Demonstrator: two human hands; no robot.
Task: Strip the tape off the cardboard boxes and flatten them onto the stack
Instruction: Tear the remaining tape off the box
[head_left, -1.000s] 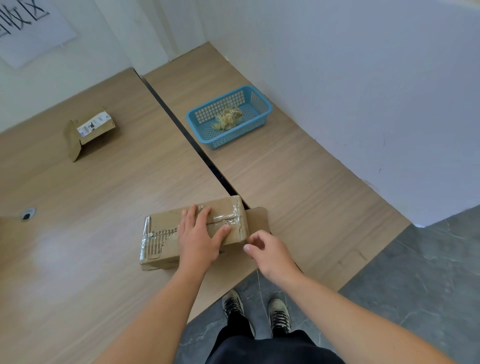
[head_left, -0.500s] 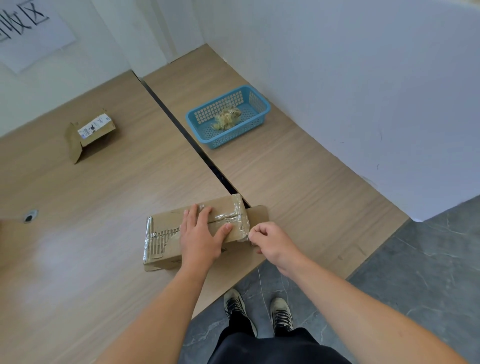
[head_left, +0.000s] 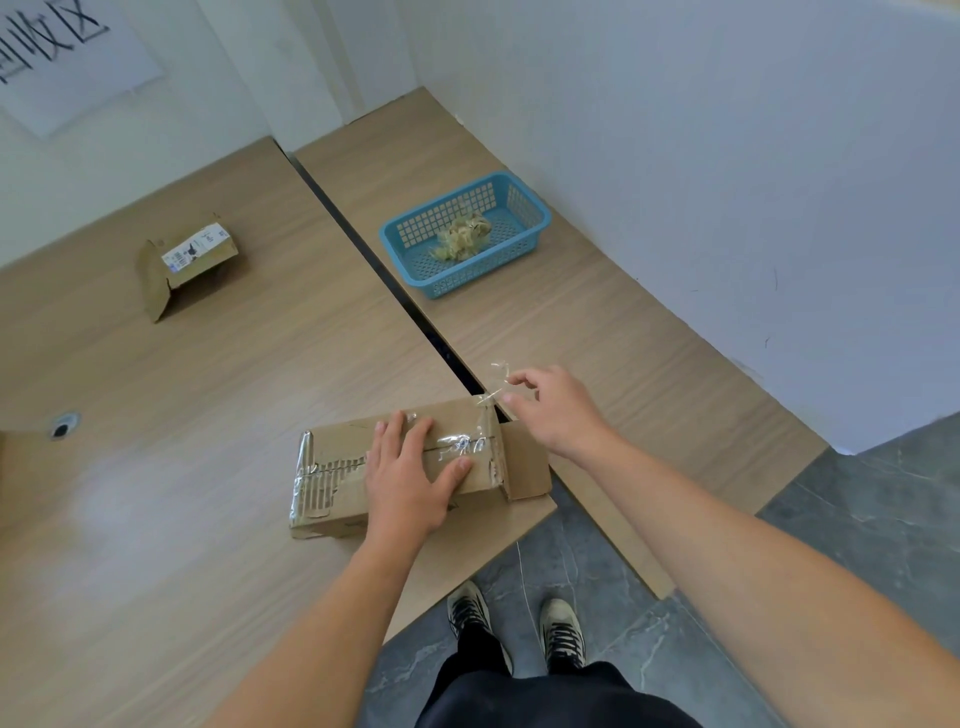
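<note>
Cardboard boxes (head_left: 200, 254), two — left fingers (head_left: 400, 441) flat on the near box (head_left: 337, 457), right fingers (head_left: 519, 399) pinching tape (head_left: 491, 401).

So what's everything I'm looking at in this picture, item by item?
taped box: one, brown, near table edge, under the left hand
tape strip: one, clear, lifting off that box's right end
small box: one, brown with a white label, far left on the table
basket: one, blue, right table, near the wall
tape wad: one, yellowish, inside the basket
tables: two, light wood, side by side
paper sign: one, white, black writing, on the wall
shoes: two, black and white, grey floor
left hand: one, pressing flat on the taped box
right hand: one, pinching the tape strip
</note>
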